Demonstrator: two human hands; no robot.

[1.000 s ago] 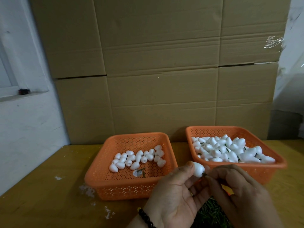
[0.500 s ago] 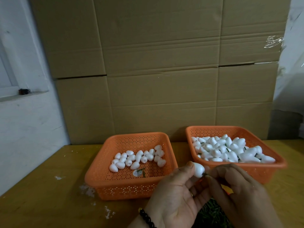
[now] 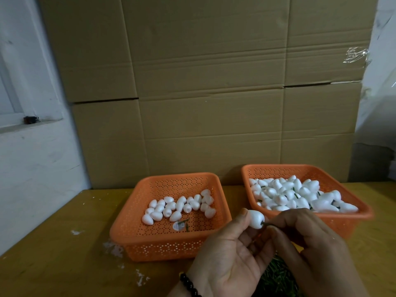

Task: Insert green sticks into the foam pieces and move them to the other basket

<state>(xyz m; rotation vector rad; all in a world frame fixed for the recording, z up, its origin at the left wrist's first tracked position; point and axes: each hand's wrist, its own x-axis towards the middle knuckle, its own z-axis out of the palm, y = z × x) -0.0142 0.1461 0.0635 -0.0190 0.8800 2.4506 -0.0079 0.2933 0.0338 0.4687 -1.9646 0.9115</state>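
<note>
Cardboard cartons wall off the back of a yellow table [image 3: 53,254], where two orange baskets sit. At six o'clock a foam piece [image 3: 256,219] is pinched between thumb and fingers of the left hand [image 3: 227,256], while a green stick [image 3: 266,224] is gripped by the right hand's [image 3: 317,249] fingertips. Compared with a second ago, less stick is exposed: it is being pushed home. Next, a drop is expected into the right basket [image 3: 362,213] at two o'clock, already heaped with stuck pieces. Plain pieces wait in the left basket [image 3: 120,228] at ten o'clock; spare sticks [image 3: 276,277] lie below the hands.
</note>
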